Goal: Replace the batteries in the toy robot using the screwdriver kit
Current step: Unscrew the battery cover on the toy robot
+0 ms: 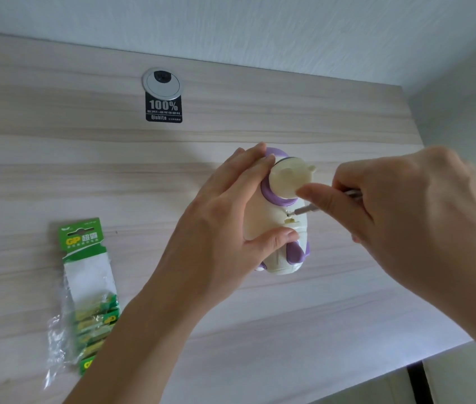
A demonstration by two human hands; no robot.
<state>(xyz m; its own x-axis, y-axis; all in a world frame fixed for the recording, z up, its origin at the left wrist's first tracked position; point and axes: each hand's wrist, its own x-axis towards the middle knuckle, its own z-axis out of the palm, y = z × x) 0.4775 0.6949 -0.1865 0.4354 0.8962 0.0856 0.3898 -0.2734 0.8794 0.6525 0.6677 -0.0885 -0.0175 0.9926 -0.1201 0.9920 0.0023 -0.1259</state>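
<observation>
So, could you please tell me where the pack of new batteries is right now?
In the head view, the battery pack lies flat on the desk at the lower left, left of the left hand that steadies the toy robot.

This looks like a home or small office desk set against a wall. The pale wood-grain desktop (85, 176) runs up to a white textured wall (260, 30) at the far side, and a round silver cable grommet (161, 83) is set into the far edge, with a black maker's sticker (163, 109) just near of it. An opened pack of batteries (89, 290) lies at the near left.
</observation>
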